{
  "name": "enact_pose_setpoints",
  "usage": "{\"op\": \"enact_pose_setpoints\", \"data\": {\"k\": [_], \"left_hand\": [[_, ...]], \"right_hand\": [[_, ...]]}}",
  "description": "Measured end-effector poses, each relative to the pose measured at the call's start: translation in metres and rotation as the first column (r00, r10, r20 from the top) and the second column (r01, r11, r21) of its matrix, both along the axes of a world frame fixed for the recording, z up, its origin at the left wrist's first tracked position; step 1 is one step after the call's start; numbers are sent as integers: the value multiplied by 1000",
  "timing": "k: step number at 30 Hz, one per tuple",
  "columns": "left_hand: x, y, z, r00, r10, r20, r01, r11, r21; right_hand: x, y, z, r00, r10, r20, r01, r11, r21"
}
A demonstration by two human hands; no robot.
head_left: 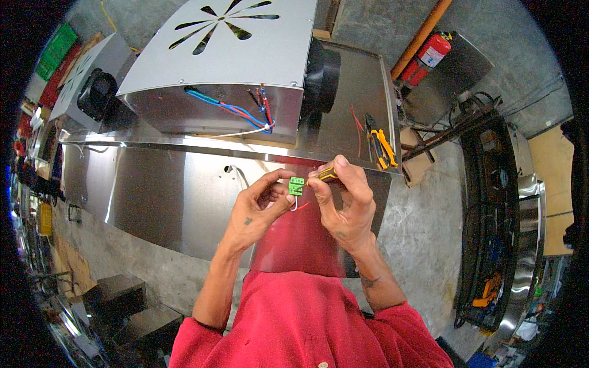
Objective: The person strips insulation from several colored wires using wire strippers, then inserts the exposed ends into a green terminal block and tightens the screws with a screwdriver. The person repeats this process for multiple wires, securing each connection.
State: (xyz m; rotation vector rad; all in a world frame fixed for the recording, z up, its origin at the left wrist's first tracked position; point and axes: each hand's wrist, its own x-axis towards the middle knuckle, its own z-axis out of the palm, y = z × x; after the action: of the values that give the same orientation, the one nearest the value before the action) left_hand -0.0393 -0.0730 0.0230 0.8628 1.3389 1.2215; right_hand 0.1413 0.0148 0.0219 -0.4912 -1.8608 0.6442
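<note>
Between the thumb and fingers of my left hand (261, 199) is a small green terminal block (296, 186). A white wire (296, 202) and a short red wire (300, 207) hang below it. My right hand (346, 202) grips a small screwdriver with a yellow and black handle (328, 175), held close to the block's right side. Its tip is too small to make out. Ahead stands a grey metal housing (245, 55) with petal-shaped vent slots. Blue, red and other coloured wires (230, 109) come out of its front.
Yellow-handled pliers (383, 147) lie on the steel bench (353, 80) at the right, beside a thin red wire (357, 126). A black round fan duct (323, 73) juts from the housing. A second vented housing (92, 80) stands at left. Behind is a red fire extinguisher (426, 58).
</note>
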Motion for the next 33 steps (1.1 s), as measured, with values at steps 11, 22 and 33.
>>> {"op": "enact_pose_setpoints", "data": {"k": [11,22,33], "left_hand": [[3,-2,3,1000,17,-23,-17,1000,0],[-2,0,2,1000,6,-7,-5,1000,31],[-1,-2,5,1000,14,28,-15,1000,21]], "right_hand": [[-5,0,-8,986,-101,-135,106,994,35],[-6,0,-9,959,-132,-249,123,991,-53],[-7,-2,-15,971,-73,-229,46,991,-122]]}}
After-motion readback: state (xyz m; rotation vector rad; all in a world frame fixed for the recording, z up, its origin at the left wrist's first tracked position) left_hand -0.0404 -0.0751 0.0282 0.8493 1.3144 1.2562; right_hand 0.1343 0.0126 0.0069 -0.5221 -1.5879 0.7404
